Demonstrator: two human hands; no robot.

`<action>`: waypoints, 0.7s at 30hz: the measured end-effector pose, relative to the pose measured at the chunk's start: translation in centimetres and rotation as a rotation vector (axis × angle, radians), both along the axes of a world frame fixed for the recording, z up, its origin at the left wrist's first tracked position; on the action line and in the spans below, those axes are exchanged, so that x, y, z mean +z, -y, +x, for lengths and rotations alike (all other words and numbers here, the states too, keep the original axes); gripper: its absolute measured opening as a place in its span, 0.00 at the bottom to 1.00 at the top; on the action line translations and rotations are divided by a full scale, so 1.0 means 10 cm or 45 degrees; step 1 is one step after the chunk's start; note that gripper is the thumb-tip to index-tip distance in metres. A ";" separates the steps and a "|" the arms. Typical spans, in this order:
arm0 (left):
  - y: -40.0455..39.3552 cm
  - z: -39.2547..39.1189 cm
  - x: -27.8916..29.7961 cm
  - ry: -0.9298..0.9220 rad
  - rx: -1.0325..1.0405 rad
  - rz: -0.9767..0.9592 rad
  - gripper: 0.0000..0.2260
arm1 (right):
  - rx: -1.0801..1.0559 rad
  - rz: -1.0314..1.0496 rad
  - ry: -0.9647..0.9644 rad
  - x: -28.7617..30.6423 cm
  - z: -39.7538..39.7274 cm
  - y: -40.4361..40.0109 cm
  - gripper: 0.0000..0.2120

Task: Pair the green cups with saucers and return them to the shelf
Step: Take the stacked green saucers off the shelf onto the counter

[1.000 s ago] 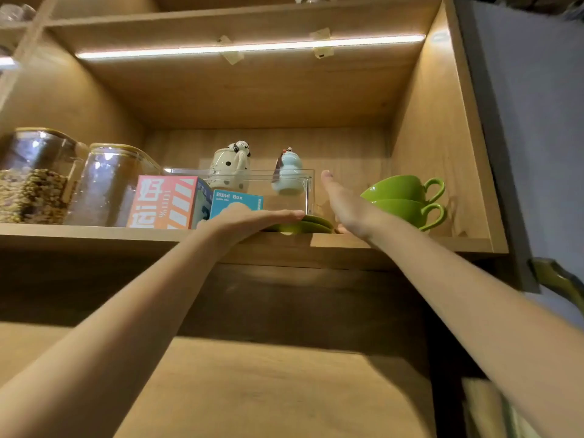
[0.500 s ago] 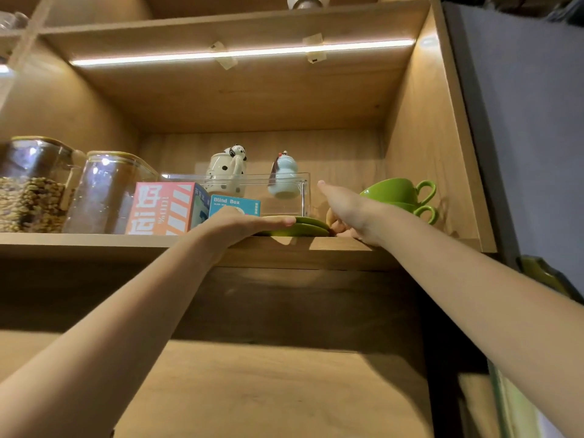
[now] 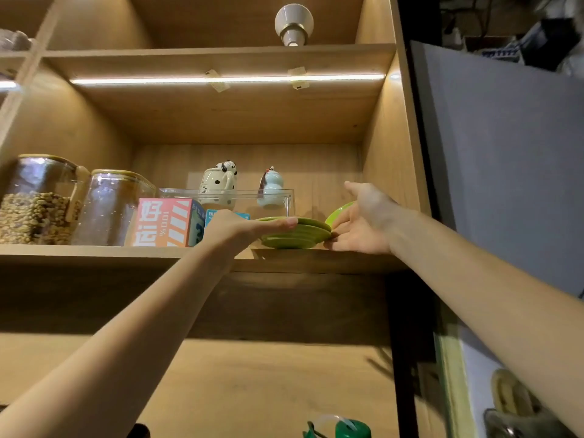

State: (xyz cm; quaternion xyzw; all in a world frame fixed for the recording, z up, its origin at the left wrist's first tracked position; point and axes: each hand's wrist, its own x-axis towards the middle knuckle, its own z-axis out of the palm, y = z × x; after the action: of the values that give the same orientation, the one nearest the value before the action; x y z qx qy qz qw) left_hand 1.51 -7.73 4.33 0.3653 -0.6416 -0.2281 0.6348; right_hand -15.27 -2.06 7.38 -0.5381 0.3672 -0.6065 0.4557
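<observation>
A stack of green saucers (image 3: 292, 237) sits at the front edge of the wooden shelf (image 3: 94, 254). My left hand (image 3: 243, 227) lies palm down over the stack's left side and grips it. My right hand (image 3: 360, 221) is just right of the saucers, thumb up, fingertips touching the stack's right rim. It curls around the green cups (image 3: 343, 210). Only a sliver of one cup shows between thumb and fingers; the rest is hidden behind the hand.
Left of the saucers stand a blue box (image 3: 218, 215), a red-and-white box (image 3: 164, 222) and two glass jars (image 3: 109, 207). A clear tray (image 3: 284, 200) behind holds two ceramic figures. The cabinet's side wall (image 3: 388, 153) is close on the right. A lower shelf (image 3: 252, 380) lies beneath.
My right hand closed in from the left onto the cups and now hides them. The saucers sit nearer the shelf's front edge under my left hand. The view tilted up.
</observation>
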 end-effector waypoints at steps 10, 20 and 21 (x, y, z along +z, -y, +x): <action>-0.74 -0.07 -0.81 -0.138 -0.150 -0.126 0.35 | -0.083 -0.051 0.328 -0.71 -0.16 -0.63 0.19; -1.14 -0.02 -2.37 -0.081 -0.163 0.007 0.43 | -0.114 0.233 0.404 -2.22 -0.30 -0.84 0.05; -1.14 0.00 -2.55 -0.071 -0.156 0.045 0.53 | -0.115 0.262 0.408 -2.39 -0.30 -0.87 0.06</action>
State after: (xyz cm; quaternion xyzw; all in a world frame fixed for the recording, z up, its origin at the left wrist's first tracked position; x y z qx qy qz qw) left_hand 1.52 3.69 -21.22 0.3301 -0.6408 -0.2878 0.6306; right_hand -18.30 6.65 -16.54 -0.3682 0.3739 -0.6635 0.5333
